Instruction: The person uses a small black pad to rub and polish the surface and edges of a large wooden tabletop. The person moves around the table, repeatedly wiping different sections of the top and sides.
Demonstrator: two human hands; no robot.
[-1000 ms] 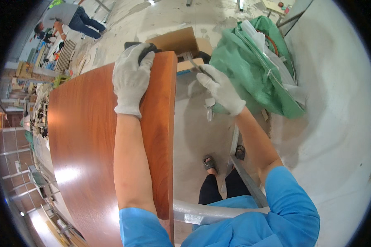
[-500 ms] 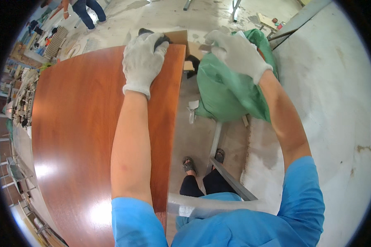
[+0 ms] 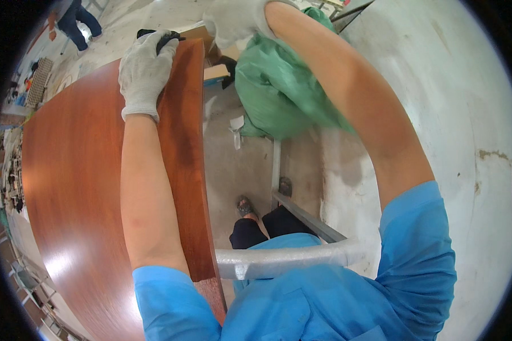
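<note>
My left hand (image 3: 145, 71), in a white knit glove, rests at the far right corner of a glossy red-brown wooden panel (image 3: 91, 142). Its fingers are closed round a black object (image 3: 168, 38), perhaps cloth, which the glove partly hides. At the top edge of the view is my right hand (image 3: 239, 21), also gloved, close to the panel's far corner and a cardboard box (image 3: 194, 34). Its fingers look curled together; what they hold, if anything, does not show. Beneath my right forearm hangs a crumpled green bag (image 3: 270, 85).
A metal frame bar (image 3: 310, 219) and a plastic-wrapped bar (image 3: 279, 261) cross in front of my body. To the right stands a large whitish surface (image 3: 421, 91). Another person (image 3: 77, 25) is at the far left, near a perforated crate (image 3: 38, 82).
My right hand has moved left and farther out, away from above the green bag, toward the panel's corner. The view has shifted; my left hand keeps its place on the panel.
</note>
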